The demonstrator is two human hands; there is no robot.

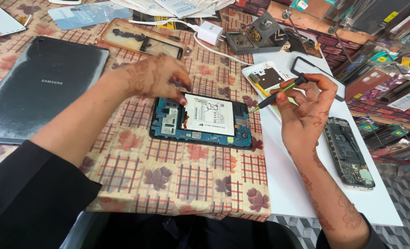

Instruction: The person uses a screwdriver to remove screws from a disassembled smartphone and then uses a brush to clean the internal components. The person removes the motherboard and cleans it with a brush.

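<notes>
On the checked cloth of the desk (168, 180) lies an opened tablet (201, 121), its white battery (208, 120) bare. Left hand (156, 76) rests fingertips on the tablet's upper edge, its grip holding nothing. Right hand (304, 108) pinches a green-and-black screwdriver (279, 94), tip just beside the tablet's right edge. Near that hand lie an opened phone (349, 153) and a white back cover (266, 78); a dark tablet back (41, 87) lies to the left.

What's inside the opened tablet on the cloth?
Inside the opened tablet: a white battery, blue circuit boards. The left hand covers its upper left corner; beneath the battery is hidden.
</notes>
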